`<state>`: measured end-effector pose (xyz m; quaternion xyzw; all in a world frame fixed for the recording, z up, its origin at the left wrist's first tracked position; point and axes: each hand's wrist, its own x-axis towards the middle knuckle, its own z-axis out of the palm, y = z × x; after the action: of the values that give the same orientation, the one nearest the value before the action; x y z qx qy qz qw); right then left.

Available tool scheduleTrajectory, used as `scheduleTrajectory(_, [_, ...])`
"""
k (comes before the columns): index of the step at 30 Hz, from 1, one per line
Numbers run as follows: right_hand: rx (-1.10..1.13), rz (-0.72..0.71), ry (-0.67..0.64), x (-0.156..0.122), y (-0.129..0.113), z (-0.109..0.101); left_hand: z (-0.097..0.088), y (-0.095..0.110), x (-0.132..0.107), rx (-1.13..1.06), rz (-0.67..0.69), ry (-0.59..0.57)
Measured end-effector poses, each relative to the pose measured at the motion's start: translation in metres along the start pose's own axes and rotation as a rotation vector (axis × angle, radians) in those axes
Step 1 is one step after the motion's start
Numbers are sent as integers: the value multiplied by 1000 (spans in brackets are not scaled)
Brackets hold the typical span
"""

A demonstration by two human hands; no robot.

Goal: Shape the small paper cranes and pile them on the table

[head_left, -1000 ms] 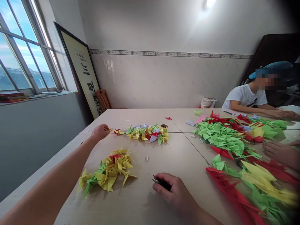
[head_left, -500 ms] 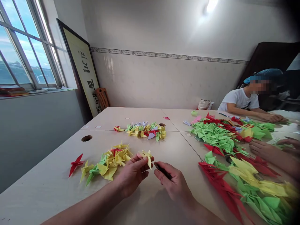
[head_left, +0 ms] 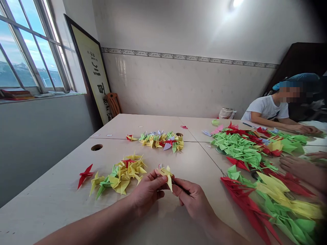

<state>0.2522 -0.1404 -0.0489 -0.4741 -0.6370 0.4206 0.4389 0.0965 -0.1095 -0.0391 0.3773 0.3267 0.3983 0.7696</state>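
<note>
My left hand (head_left: 148,192) is shut on a small yellow paper crane (head_left: 166,175), holding it up above the table. A tiny white paper scrap (head_left: 160,166) shows at the crane's edge, though I cannot tell if it is attached. My right hand (head_left: 192,199) grips a slim dark tool (head_left: 182,186), whose tip is hidden at the crane. Just left of my hands lies a heap of yellow and green paper cranes (head_left: 122,177). A single red paper crane (head_left: 85,175) lies beyond the heap's left side.
A row of mixed paper cranes (head_left: 160,141) lies farther along the table. Long green, red and yellow crane strings (head_left: 270,200) fill the right side. A co-worker's hand (head_left: 293,168) rests beside them, and a person in a white T-shirt (head_left: 267,108) sits beyond. The tabletop has a round hole (head_left: 96,147).
My left hand has come from the far left to the middle, now holding a yellow crane. My hands are closer together. A red crane now lies left of the heap.
</note>
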Motion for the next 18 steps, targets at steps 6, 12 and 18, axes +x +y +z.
scheduleTrajectory(6, [-151, -116, 98, 0, -2, -7, -6, 0, 9, 275, 289, 87])
scheduleTrajectory(12, [-435, -282, 40, -2, 3, -6, -8, -8, 13, 366, 337, 8])
scheduleTrajectory(18, [-430, -261, 39, -2, 10, -4, -8, -5, 9, 577, 389, 49])
